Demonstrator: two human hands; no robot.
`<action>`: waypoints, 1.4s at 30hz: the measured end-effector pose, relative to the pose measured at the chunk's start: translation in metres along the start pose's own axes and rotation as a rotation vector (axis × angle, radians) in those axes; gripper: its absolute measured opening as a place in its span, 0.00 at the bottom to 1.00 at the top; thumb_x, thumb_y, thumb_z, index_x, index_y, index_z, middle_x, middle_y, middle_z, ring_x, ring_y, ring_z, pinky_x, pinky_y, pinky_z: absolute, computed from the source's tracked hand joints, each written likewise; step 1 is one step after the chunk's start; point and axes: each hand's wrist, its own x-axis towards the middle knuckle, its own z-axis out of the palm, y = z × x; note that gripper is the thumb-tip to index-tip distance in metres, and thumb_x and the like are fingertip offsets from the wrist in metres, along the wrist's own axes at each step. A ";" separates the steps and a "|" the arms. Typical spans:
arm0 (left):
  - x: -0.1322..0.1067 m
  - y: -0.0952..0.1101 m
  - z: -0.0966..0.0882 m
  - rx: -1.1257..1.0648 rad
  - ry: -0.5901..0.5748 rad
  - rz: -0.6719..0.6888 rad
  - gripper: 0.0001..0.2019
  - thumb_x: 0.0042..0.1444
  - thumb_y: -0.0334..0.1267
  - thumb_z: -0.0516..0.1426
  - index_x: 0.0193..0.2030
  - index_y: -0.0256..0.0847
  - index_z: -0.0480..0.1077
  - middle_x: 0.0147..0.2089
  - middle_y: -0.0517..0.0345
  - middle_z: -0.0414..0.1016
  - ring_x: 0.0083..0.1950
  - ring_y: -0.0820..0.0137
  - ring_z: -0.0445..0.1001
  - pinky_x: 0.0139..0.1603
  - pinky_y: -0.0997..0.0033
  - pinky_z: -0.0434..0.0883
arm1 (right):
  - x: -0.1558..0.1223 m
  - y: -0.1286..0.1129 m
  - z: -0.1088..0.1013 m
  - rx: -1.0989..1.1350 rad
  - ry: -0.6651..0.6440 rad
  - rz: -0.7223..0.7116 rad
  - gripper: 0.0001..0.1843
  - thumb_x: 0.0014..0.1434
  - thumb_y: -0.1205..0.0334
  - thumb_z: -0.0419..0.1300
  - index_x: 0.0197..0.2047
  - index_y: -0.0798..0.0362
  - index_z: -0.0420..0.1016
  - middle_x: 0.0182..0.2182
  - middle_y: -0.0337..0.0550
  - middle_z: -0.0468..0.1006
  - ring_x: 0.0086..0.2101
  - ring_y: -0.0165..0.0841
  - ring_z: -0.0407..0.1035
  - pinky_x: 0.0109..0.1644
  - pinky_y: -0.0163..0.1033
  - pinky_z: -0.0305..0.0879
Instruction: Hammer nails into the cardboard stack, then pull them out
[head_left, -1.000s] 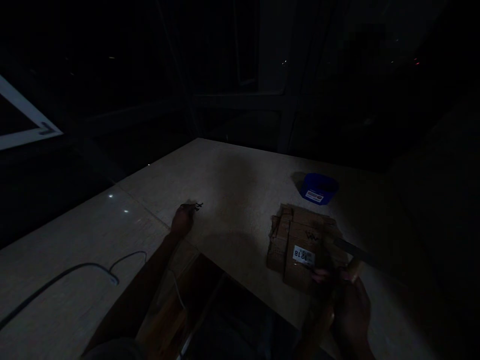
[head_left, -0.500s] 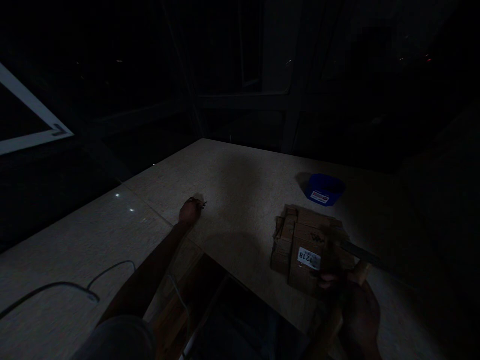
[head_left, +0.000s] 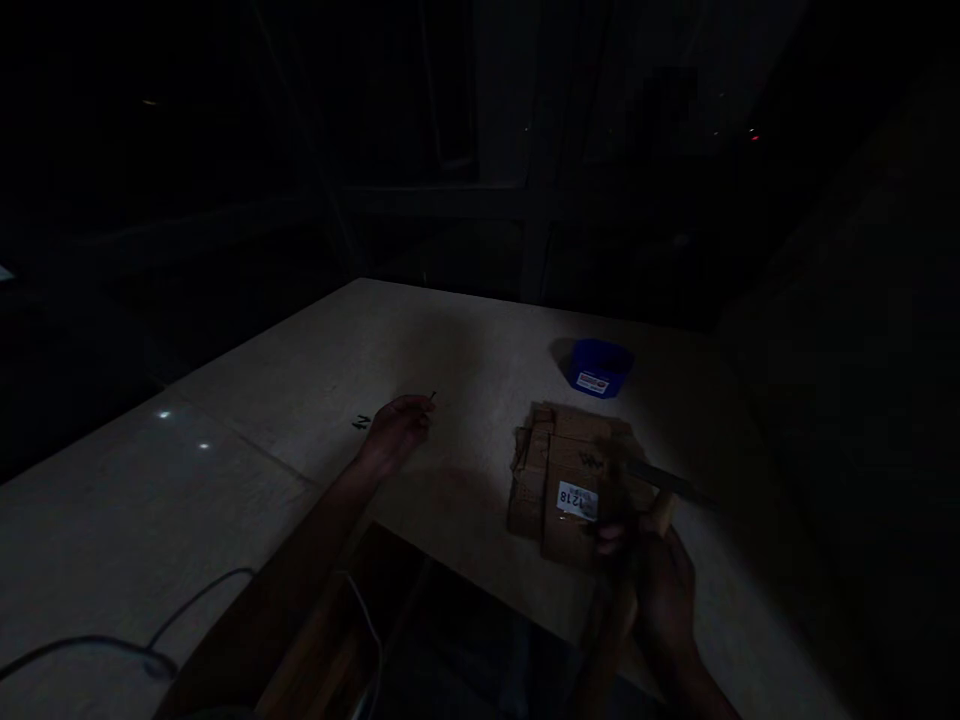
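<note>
The scene is very dim. My left hand (head_left: 396,432) is over the pale tabletop, its fingertips pinching a thin dark nail (head_left: 433,396) that points up. Just left of that hand lie a few small dark nails (head_left: 361,423). My right hand (head_left: 664,590) is wrapped round the wooden handle of a hammer (head_left: 661,512), whose long dark metal head lies above the fist. Beneath and beside the hammer sits a flattened piece of brown cardboard (head_left: 529,490) with a white label marked 1218. Deep shadow hides part of the right fingers.
A blue plastic tub (head_left: 602,368) with a label stands behind the cardboard. A cable (head_left: 90,645) runs across the table (head_left: 285,370) at the lower left. At the near edge is a gap with brown wood (head_left: 330,640). Dark window frames rise beyond.
My left hand has lifted and moved right with one nail, leaving a few nails on the table. The view has turned slightly right. My right hand still holds the hammer by the cardboard.
</note>
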 end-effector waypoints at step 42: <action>0.001 -0.108 0.164 0.582 -0.780 0.481 0.09 0.64 0.38 0.56 0.44 0.42 0.78 0.40 0.57 0.83 0.40 0.68 0.80 0.43 0.71 0.77 | -0.002 0.001 0.009 0.012 -0.137 -0.040 0.19 0.67 0.44 0.54 0.40 0.53 0.69 0.28 0.42 0.82 0.21 0.30 0.74 0.25 0.32 0.68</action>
